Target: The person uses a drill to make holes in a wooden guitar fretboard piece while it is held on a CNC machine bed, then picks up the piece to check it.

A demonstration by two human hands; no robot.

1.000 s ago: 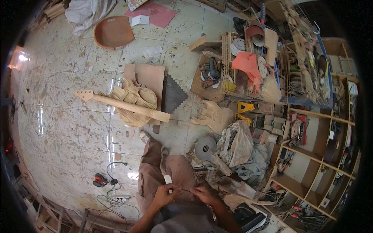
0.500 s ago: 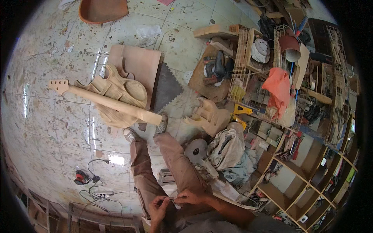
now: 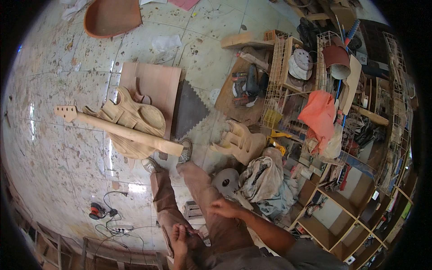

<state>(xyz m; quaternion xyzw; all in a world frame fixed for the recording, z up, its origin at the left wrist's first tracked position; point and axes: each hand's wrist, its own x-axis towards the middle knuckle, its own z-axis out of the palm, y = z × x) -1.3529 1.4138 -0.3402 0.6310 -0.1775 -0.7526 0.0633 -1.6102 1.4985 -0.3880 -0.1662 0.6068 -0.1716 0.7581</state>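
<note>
My left hand (image 3: 180, 237) is raised over my left thigh with its fingers closed in a pinch. Whatever they hold, if anything, is too small to make out. Farther forward, my right hand (image 3: 226, 209) hovers over my right thigh, its fingers loosely bent and a little apart, with nothing visible in them. In front of my shoes lies a wooden guitar body (image 3: 150, 118), with a pale guitar neck (image 3: 121, 131) laid across it. Another bare guitar body (image 3: 243, 143) rests on the floor to the right.
Under the first guitar body is a flat board (image 3: 163, 75). A red-and-black sander (image 3: 96, 210) and tangled cords lie at left. Crumpled cloths (image 3: 263, 177), wire racks (image 3: 274, 76) and wooden shelves (image 3: 335, 202) crowd the right. An orange-brown chair seat (image 3: 112, 19) stands far left.
My hands, close together before, have parted: the right moved forward and away, while the left stays low over the thigh. The view has shifted slightly.
</note>
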